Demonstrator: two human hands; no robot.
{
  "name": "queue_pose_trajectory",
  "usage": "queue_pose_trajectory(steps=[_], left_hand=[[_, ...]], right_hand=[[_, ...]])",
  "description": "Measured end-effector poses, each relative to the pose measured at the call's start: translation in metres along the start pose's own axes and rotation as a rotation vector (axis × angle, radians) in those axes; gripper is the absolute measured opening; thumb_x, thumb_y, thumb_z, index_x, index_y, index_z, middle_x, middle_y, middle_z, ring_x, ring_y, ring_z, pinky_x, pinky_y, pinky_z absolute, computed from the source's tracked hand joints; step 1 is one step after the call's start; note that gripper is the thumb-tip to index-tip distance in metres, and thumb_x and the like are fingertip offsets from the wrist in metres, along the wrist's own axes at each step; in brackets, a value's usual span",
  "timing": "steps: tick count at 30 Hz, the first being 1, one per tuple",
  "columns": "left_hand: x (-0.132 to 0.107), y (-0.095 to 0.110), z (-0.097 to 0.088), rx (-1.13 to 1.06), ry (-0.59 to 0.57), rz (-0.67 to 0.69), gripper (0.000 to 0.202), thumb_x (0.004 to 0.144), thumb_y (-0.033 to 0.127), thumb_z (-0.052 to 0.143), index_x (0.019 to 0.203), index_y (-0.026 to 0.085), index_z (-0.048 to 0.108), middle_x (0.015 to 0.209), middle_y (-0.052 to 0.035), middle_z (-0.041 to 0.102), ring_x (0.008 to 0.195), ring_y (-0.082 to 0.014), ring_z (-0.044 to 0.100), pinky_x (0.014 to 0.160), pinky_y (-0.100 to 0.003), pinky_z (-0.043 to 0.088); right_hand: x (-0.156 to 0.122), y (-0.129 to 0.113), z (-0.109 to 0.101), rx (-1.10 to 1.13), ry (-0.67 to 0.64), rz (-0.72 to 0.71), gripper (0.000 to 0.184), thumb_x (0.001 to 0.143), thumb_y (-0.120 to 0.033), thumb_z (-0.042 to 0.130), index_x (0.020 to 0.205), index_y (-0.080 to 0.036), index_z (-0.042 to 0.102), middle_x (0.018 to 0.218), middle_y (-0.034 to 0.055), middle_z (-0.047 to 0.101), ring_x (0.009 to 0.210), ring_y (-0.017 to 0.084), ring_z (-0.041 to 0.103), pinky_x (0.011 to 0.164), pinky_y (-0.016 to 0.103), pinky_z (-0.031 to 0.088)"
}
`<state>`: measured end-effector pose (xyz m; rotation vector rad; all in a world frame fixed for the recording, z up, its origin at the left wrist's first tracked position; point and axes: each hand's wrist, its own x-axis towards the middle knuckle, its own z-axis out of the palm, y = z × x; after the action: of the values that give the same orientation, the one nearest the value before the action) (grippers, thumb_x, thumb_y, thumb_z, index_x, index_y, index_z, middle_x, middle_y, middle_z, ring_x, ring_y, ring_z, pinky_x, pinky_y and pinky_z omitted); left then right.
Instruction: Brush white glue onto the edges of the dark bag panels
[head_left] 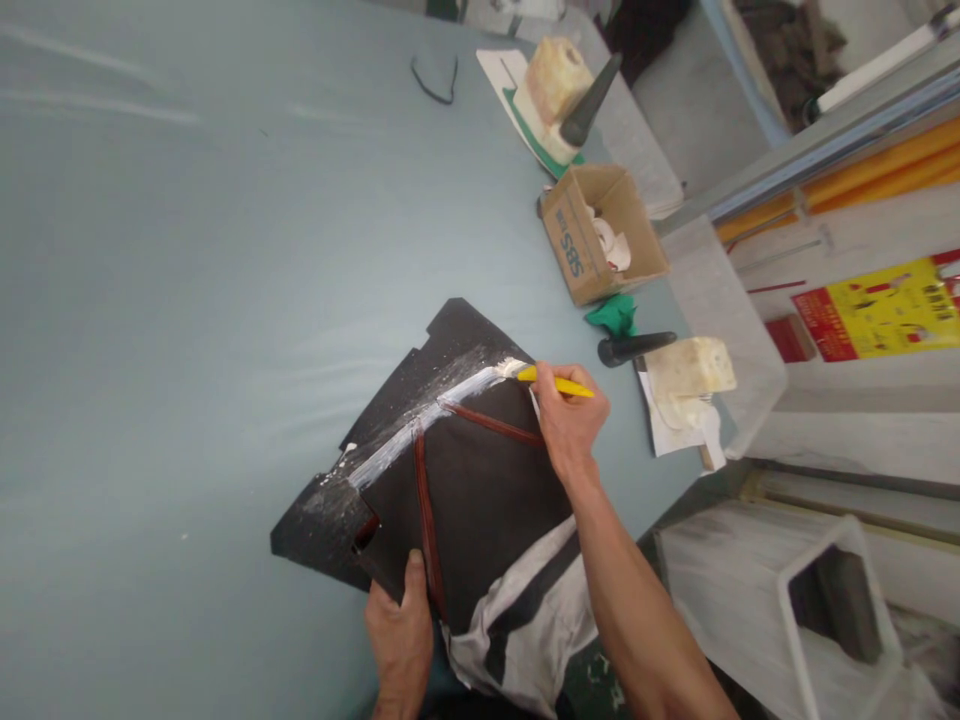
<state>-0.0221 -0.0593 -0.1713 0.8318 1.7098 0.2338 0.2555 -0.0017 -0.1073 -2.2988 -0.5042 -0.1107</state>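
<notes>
My right hand is closed around a yellow-handled brush. The bristles touch the far end of a wet white strip, which looks like glue, along the edge of a dark brown bag panel. Two reddish-brown straps run across this panel. White smears mark the black board beneath the panel's edge. My left hand grips the panel's near left corner, thumb on top and fingers hidden below. Pale cloth with a dark stripe hangs from the panel's near side.
A cardboard box with white pieces inside stands to the right on the pale blue-green table. Near it lie a green cloth, yellowed glue pots with dark cone-shaped pieces, and a dark curved strip.
</notes>
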Motion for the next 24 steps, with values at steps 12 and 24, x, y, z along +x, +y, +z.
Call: queue_pose_trajectory(steps=[12,24], left_hand=[[-0.004,0.010,-0.001,-0.067,-0.006,0.082,0.045,0.073,0.057,0.066,0.094,0.017,0.072,0.097,-0.0164,0.081,0.096,-0.0349,0.076,0.090,-0.046,0.059],[-0.105,0.041,-0.018,-0.122,-0.241,0.409,0.058,0.076,0.060,0.071,0.114,0.015,0.072,0.115,-0.0138,0.079,0.107,-0.0328,0.072,0.098,-0.044,0.056]], right_hand=[[-0.030,-0.014,-0.073,0.309,0.217,0.089,0.036,0.088,-0.052,0.074,0.079,-0.019,0.064,0.062,0.0003,0.073,0.052,0.016,0.069,0.054,0.027,0.056],[-0.161,0.017,-0.157,0.273,-0.328,-0.614,0.018,0.104,-0.022,0.053,0.118,-0.022,0.064,0.118,0.0121,0.080,0.105,0.023,0.079,0.089,0.037,0.067]])
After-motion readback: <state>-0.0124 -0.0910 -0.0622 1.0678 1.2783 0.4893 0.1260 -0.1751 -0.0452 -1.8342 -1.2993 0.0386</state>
